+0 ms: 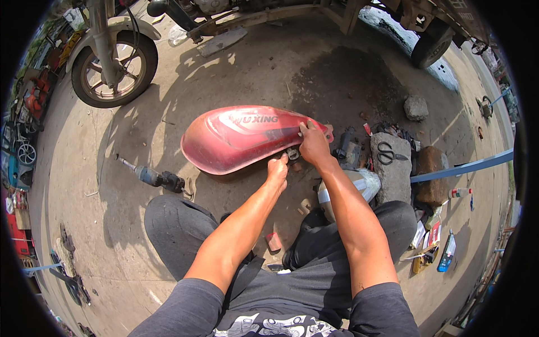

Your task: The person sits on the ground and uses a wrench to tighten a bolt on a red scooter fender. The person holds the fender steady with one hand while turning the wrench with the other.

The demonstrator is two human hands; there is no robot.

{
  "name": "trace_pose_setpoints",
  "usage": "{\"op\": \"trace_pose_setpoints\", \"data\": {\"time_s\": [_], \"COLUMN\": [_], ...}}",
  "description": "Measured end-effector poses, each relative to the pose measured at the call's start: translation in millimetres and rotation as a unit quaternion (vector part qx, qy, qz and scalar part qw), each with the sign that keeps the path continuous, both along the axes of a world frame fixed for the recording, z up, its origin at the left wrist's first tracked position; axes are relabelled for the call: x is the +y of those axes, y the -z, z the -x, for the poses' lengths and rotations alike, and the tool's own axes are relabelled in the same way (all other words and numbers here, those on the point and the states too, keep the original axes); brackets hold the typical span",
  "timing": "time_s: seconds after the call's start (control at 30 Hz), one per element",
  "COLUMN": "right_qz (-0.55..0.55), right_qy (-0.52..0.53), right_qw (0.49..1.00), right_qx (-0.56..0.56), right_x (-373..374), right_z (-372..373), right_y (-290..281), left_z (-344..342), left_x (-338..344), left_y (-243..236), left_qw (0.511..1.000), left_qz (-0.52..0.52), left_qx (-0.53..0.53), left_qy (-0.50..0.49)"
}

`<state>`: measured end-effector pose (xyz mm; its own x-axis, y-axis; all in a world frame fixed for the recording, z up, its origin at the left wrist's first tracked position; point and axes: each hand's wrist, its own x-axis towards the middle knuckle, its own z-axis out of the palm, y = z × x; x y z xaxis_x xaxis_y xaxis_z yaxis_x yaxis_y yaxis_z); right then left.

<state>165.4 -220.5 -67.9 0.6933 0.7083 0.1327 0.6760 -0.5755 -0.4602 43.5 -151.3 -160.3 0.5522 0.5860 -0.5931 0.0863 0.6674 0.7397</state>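
Observation:
In the head view a worn red fuel tank [224, 140] lies tilted in front of me. My right hand [315, 146] grips its narrow right end, thumb and fingers on the painted surface. My left hand [278, 171] is closed at the lower edge, by a small metal fitting [292, 154] under the tank; exactly what its fingers hold is hidden. To the left lies a dark cylindrical tool [151, 177] with a shaft. To the right, black scissors [386, 153] rest on a concrete block [392, 182], beside a silver rounded object [359, 182] and dark parts [351, 149].
A motorcycle front wheel [112, 73] stands at upper left, a vehicle's tire [429, 45] at upper right. A rock [415, 109], a brown stone [432, 188], a bottle [459, 192], packages [432, 238] and a blue strap [466, 168] are at the right. Assorted items line the far left.

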Motion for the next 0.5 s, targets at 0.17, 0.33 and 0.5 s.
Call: {"op": "trace_pose_setpoints", "data": {"time_s": [0.17, 0.33, 0.5], "right_qz": [0.0, 0.002, 0.013], "right_qy": [0.006, 0.009, 0.014], "right_qw": [1.0, 1.0, 1.0], "right_qx": [0.004, 0.002, 0.015], "right_x": [2.9, 1.9, -0.2], "right_z": [1.0, 0.3, 1.5], "right_y": [-1.8, 2.1, -3.6], "left_z": [0.7, -2.2, -1.5], "left_x": [1.5, 3.6, 4.7], "left_y": [3.4, 13.6, 24.2], "left_qw": [1.0, 0.998, 0.997], "left_qz": [-0.022, -0.061, -0.053], "left_qx": [0.012, 0.029, 0.033], "left_qy": [-0.012, 0.014, 0.049]}}
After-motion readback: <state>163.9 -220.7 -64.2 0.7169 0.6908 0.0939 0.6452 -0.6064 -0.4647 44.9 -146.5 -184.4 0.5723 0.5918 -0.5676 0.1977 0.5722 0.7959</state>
